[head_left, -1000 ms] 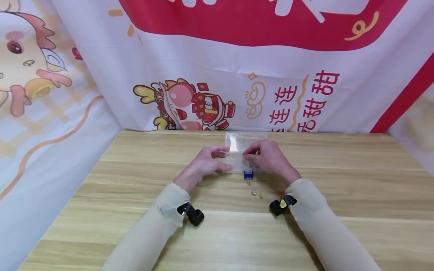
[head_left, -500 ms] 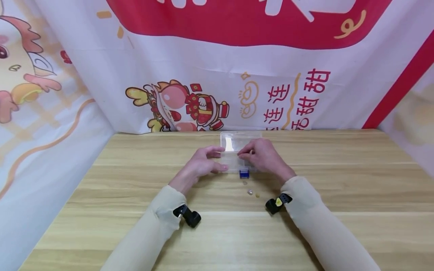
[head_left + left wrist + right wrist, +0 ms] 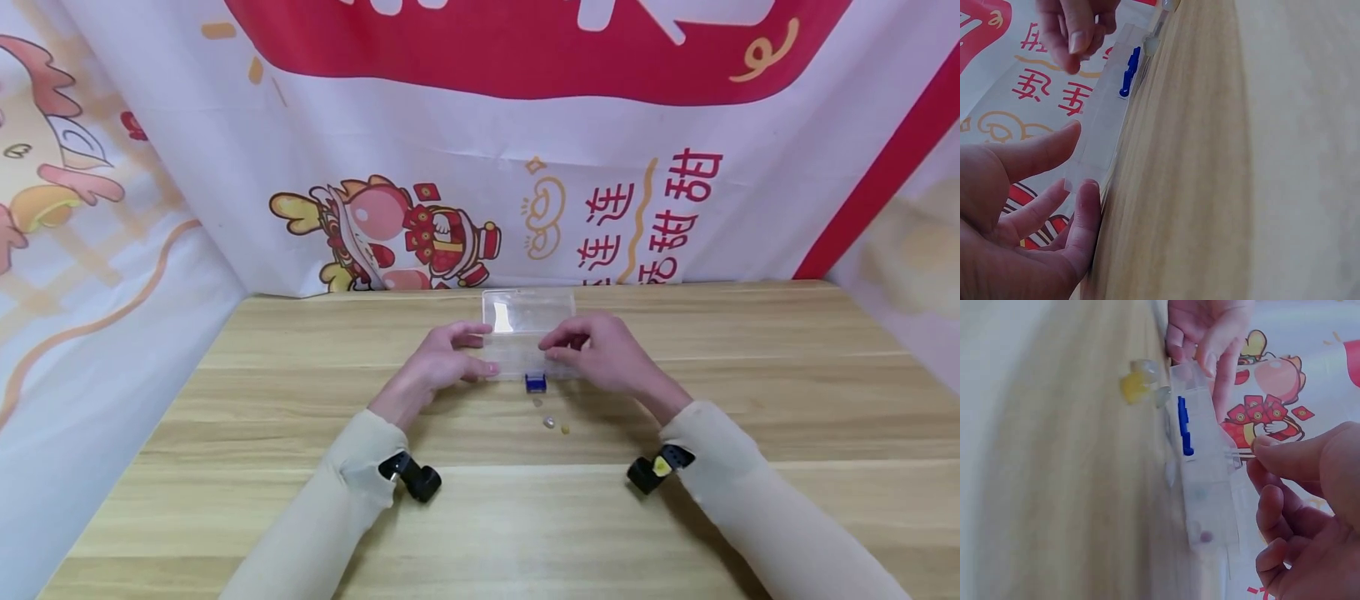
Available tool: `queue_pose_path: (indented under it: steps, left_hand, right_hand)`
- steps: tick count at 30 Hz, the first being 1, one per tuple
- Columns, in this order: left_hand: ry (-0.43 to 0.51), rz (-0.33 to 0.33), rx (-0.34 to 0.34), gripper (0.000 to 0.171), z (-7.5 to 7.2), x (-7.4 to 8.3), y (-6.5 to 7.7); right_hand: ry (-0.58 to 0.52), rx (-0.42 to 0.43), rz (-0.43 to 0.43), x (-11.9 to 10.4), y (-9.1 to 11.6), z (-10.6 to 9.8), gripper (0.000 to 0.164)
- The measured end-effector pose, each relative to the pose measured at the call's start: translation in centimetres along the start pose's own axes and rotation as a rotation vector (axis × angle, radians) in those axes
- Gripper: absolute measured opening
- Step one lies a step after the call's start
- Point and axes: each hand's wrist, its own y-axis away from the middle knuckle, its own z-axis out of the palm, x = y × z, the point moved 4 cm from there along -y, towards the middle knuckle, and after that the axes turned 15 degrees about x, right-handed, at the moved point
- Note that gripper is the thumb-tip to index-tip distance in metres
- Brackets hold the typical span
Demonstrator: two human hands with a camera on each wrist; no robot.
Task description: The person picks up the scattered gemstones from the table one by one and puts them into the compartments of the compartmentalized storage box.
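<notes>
Box (image 3: 517,354), clear plastic, lying open toward rear of counter (image 3: 480,525)

L hand (image 3: 442,360) is spreading its fingers at the L end of the box, thumb tip resting nr. the front corner, index tip nr. the rear edge. R hand (image 3: 603,354) is hovering over the R part, thumb & index pinching a thin clear strip (image 3: 1238,453), best seen in R wrist view; whether the strip is joining the box, cannot tell. Remaining R fingers are curling loosely. Lid (image 3: 536,310) is extending from the rear edge twd. the printed cloth (image 3: 337,125), w/ a bright reflection showing on its L half. Blue latch (image 3: 536,384) is projecting from the front wall. Nr. the R end, a small dark-red bit (image 3: 1205,537) is showing through the plastic, blurred. In front of the latch, 3 small bits are lying in a slanting row: clear bit (image 3: 537,402) nearest the latch, then grey bit (image 3: 549,422), then yellow bit (image 3: 566,430) just beside it. Beige L sleeve (image 3: 315,508) & R sleeve (image 3: 772,508) are covering the forearms; black L cam (image 3: 423,482) & R cam (image 3: 645,475) are sticking out at the cuffs.
</notes>
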Motion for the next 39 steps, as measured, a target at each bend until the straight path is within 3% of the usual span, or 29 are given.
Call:
queue_pose_path:
  steps: [12,19,26,39]
  left_hand:
    - [0.005,0.000,0.007,0.066,-0.1,0.1,0.0]
    - [-0.023,0.037,0.000,0.065,-0.2,0.2,0.1]
    - [-0.192,0.160,-0.010,0.062,0.2,0.3,0.2]
    - [-0.457,0.329,0.028,0.068,-0.2,1.4,1.3]
  right_hand:
    - [0.051,-0.033,0.014,1.8,2.9,-0.9,0.012]
    - [0.063,-0.065,0.087,2.1,3.5,-1.0,0.014]
    - [0.058,-0.094,0.145,2.8,4.0,-0.4,0.018]
    - [0.099,-0.101,0.061,2.0,3.9,0.2,0.007]
